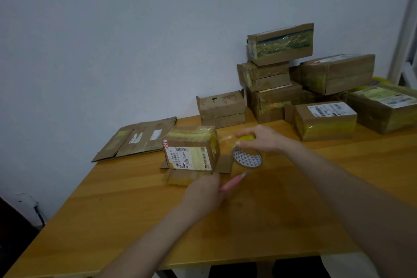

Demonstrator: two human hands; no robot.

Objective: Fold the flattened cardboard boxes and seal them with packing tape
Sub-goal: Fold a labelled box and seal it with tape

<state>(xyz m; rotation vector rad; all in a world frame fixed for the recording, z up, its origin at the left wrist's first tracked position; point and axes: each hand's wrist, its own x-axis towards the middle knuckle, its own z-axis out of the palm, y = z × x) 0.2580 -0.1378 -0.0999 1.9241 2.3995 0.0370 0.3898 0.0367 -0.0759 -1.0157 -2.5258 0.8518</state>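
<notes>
The small box (191, 151) stands in the middle of the bench (135, 221), and my right grip (266, 140) grasps the tape roll (247, 158) just beside it, I think to hold the strip tight, while my left grip (203, 194) grasps the pink cutter (234, 180) near it, probably ready for cutting the tape.

Blur hides how my left hand (204, 192) holds the pink tool (233, 180); my right hand (264, 140) covers part of the tape roll (247, 158); label (187, 156) print illegible.
</notes>
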